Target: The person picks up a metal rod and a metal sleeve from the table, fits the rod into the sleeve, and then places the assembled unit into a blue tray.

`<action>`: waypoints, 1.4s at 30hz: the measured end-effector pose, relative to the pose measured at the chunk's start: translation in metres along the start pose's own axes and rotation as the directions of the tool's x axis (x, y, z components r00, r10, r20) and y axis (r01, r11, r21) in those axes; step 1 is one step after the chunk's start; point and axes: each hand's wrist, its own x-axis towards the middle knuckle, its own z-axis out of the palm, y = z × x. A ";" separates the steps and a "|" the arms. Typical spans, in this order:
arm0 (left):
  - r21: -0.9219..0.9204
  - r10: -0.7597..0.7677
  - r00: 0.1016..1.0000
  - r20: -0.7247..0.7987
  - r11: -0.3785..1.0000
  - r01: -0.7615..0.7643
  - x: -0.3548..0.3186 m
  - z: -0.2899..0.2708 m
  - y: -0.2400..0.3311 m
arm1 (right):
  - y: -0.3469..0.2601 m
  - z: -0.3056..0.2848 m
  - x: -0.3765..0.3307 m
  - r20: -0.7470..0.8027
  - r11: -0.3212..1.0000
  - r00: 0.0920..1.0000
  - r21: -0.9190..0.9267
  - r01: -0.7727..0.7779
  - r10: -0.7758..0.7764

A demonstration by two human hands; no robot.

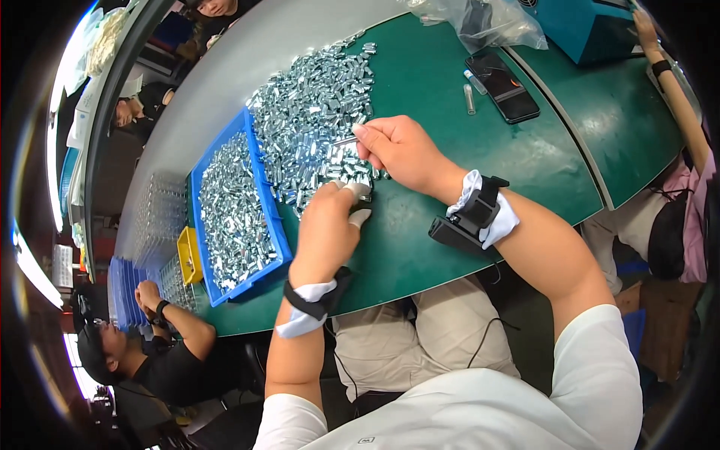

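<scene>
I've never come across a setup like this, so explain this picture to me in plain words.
There is no robot here: a person works bare-armed, and a camera worn on their head looks down, its wide lens bending straight edges. The two arms from below are the wearer's own; the other people are nearby.

On the green table lies a pile of small shiny metal parts. Left of it is a blue tray of similar parts; a phone lies to the right.

The right hand pinches a thin rod. The left hand is at the pile's near edge; whether it grips anything is unclear.
</scene>
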 end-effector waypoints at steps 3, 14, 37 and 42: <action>0.113 0.042 0.997 0.063 0.992 -0.049 0.003 0.010 -0.006 | 0.000 0.000 0.002 0.000 1.000 1.000 0.008 -0.008 0.008; -0.823 -0.300 0.954 -0.020 0.546 0.155 0.018 -0.002 -0.030 | -0.001 -0.006 -0.002 0.014 0.983 0.999 -0.181 0.036 -0.034; -0.840 -0.317 0.946 0.067 0.493 0.225 0.005 -0.001 -0.022 | -0.003 0.012 -0.011 0.268 0.931 0.962 -0.333 0.149 -0.058; -0.895 -0.283 0.958 0.048 0.414 0.167 0.004 -0.001 -0.017 | -0.005 0.007 -0.011 0.267 0.956 0.961 -0.258 0.140 -0.069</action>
